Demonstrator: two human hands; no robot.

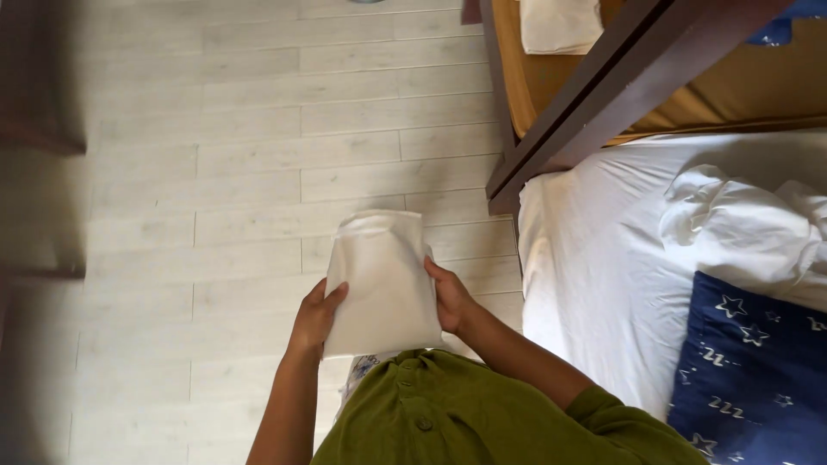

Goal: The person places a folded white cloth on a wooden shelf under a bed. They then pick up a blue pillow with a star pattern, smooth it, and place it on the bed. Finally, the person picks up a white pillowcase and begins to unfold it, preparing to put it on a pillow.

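Note:
I hold a folded white cloth (382,280) in front of my chest, over the pale wooden floor. My left hand (315,315) grips its left edge, fingers curled over the cloth. On the right edge my right hand (449,297) clasps it. The cloth is a neat rectangle, its far end slightly rounded. My green shirt (457,413) fills the bottom of the view.
A bed with a white sheet (594,275) lies to the right, with a crumpled white cloth (741,228) and a dark blue star-patterned fabric (749,370) on it. A dark wooden bed frame (586,112) runs diagonally above. Another folded white cloth (560,24) rests on an orange-brown mattress (741,86).

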